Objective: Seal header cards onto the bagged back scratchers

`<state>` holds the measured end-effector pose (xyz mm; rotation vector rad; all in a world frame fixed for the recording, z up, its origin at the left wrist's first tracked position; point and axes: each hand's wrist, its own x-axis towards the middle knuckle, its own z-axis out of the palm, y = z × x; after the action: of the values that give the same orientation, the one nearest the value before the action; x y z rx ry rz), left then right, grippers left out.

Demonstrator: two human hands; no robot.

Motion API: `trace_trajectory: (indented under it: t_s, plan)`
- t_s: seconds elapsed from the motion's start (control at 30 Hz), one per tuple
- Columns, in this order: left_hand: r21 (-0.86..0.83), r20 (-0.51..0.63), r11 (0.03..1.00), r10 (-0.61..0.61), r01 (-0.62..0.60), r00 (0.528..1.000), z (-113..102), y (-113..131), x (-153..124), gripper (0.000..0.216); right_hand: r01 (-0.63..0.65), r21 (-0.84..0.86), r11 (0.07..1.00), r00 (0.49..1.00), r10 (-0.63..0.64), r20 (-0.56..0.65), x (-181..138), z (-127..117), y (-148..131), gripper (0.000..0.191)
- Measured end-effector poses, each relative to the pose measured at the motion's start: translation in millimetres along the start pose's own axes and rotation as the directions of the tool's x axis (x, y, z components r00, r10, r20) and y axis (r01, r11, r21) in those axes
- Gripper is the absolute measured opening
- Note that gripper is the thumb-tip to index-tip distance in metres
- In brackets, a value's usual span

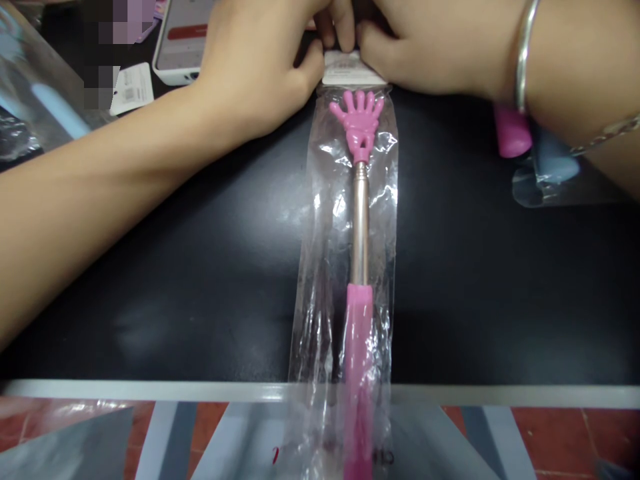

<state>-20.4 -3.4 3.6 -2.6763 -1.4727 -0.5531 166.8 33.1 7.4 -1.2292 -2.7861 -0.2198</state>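
A pink back scratcher with a hand-shaped head and a metal shaft lies lengthwise in a clear plastic bag. Its head points away from me, and its pink handle runs past the table's near edge. At the bag's far end is a white label card with small print. My left hand grips the card's left side, thumb at its edge and a finger bent down onto it. My right hand, closed with curled fingers, holds its right side. The upper fingers are partly cut off by the frame's top.
The black table has a pale front edge. A white-cased phone and another white tag lie at the back left. Bagged light-blue items are at far left. A pink handle and a bagged blue one lie under my right forearm.
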Motion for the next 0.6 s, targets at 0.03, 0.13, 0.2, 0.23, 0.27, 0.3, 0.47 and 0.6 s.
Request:
trace_trajectory:
  t_s: [0.03,0.13,0.2,0.23,0.27,0.3,0.47,0.6]
  plan:
    - [0.006,0.006,1.0,-0.009,0.009,1.0,0.3,0.0,0.4,0.051,0.001,0.004,1.0,1.0,-0.001,-0.003,0.0,0.1,-0.2,0.081]
    - [0.009,0.018,1.0,-0.02,0.02,1.0,-0.1,0.1,1.2,0.051,-0.002,0.004,1.0,1.0,0.002,-0.003,0.2,-0.5,-1.5,0.081]
    - [0.002,0.027,1.0,-0.009,0.009,1.0,-0.7,-0.9,1.9,0.052,-0.016,-0.006,1.0,1.0,0.016,0.013,0.1,-2.1,-3.3,0.082]
    - [-0.003,0.031,1.0,-0.001,0.001,1.0,-0.9,-1.7,2.3,0.054,-0.025,-0.012,1.0,0.999,0.025,0.022,-0.1,-3.2,-4.5,0.083]
    - [-0.012,0.034,1.0,0.009,-0.009,0.999,-1.2,-2.4,2.6,0.056,-0.037,-0.019,0.999,0.999,0.038,0.033,-0.4,-4.3,-5.6,0.083]
    - [-0.024,0.036,1.0,0.02,-0.019,0.999,-1.4,-2.9,2.8,0.057,-0.05,-0.026,0.998,0.998,0.051,0.044,-0.8,-5.3,-6.7,0.083]
    - [-0.073,0.015,0.997,0.006,-0.005,1.0,-2.4,-1.7,1.9,0.052,-0.093,-0.058,0.994,0.994,0.097,0.057,-2.2,-5.7,-9.2,0.078]
    - [-0.064,0.027,0.998,-0.017,0.019,1.0,-3.0,0.6,0.3,0.053,-0.088,-0.043,0.995,0.995,0.09,0.051,-1.4,-3.5,-8.3,0.075]
